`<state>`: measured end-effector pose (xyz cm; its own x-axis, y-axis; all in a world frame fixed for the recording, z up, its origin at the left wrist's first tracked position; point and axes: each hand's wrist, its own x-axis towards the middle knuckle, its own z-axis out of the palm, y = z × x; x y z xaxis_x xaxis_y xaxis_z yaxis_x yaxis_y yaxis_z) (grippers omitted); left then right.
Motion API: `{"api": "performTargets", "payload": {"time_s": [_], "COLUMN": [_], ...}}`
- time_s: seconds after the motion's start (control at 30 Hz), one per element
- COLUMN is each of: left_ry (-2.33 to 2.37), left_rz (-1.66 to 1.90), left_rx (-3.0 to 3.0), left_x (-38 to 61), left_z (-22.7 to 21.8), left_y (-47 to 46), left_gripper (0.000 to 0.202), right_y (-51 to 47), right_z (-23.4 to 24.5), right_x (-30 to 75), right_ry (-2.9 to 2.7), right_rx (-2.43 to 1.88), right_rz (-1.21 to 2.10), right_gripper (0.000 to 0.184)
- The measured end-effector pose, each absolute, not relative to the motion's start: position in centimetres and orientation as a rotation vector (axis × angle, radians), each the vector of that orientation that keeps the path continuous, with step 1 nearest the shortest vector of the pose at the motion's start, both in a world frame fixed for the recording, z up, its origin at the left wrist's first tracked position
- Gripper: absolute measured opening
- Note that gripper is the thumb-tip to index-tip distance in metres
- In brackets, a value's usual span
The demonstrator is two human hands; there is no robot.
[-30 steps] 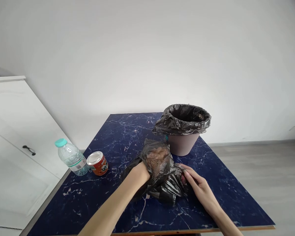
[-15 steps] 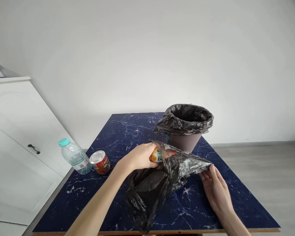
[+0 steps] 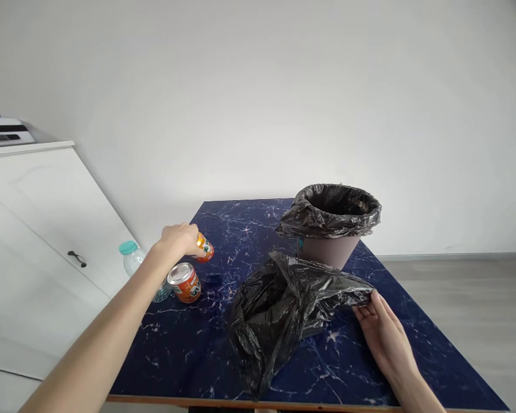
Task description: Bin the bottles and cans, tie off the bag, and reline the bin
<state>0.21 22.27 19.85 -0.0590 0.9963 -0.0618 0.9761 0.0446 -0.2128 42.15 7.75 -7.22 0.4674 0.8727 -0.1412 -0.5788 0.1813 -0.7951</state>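
Observation:
My left hand (image 3: 178,238) is closed around an orange can (image 3: 205,248) at the table's left side. In front of that can stands a second orange can (image 3: 185,283) with a silver lid. Beside it, partly hidden by my left forearm, is a clear plastic bottle (image 3: 131,260) with a turquoise cap. A crumpled black plastic bag (image 3: 284,310) lies on the table, its mouth facing left. My right hand (image 3: 387,338) pinches the bag's right corner between thumb and fingers.
A brownish bin (image 3: 329,250) lined with a black bag stands behind the plastic bag on the dark blue marbled table (image 3: 245,221). A white cabinet (image 3: 47,241) is on the left, and a pale wall rises behind.
My left hand has drawn the can out of the black bag and carried it left, behind the other can. My right hand keeps its pinch on the bag corner. The view has shifted slightly.

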Motion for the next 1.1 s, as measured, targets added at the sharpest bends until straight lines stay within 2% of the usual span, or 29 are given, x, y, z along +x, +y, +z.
{"api": "performTargets", "payload": {"time_s": [0.17, 0.37, 0.5, 0.63, 0.7, 0.77, 0.9, 1.1], "left_ry": [-2.33, -2.362, -2.342, -2.223, -2.068, -1.875, -1.497, -1.32], "left_rz": [0.507, 0.639, 0.629, 0.462, 0.315, 0.213, 0.277, 0.24], "left_rx": [-1.954, -1.951, -2.004, -2.114, -2.278, -2.533, -3.085, -3.343], "left_x": [-0.1, 0.0, 0.9, 2.4, 3.6, 5.0, 8.2, 11.2], "left_z": [18.6, 16.6, 15.9, 16.4, 16.4, 15.8, 13.1, 10.1], "left_y": [24.5, 24.8, 24.1, 22.3, 20.7, 18.8, 15.6, 13.1], "left_gripper": [0.055, 0.065, 0.065, 0.077, 0.069, 0.049, 0.026, 0.022], "right_y": [7.7, 7.7, 7.7, 7.8, 7.9, 8.0, 8.1, 7.9], "right_z": [-7.2, -7.1, -7.1, -7.2, -7.3, -7.4, -7.4, -7.0], "right_x": [42.3, 42.2, 42.1, 42.2, 42.3, 42.3, 42.3, 42.2], "right_ry": [-0.375, -0.329, -0.325, -0.317, -0.311, -0.308, -0.319, -0.353], "right_rx": [-0.909, -0.895, -0.894, -0.886, -0.882, -0.88, -0.88, -0.893], "right_rz": [1.08, 1.103, 1.115, 1.12, 1.116, 1.111, 1.111, 1.107], "right_gripper": [0.023, 0.031, 0.034, 0.032, 0.031, 0.03, 0.028, 0.027]}}
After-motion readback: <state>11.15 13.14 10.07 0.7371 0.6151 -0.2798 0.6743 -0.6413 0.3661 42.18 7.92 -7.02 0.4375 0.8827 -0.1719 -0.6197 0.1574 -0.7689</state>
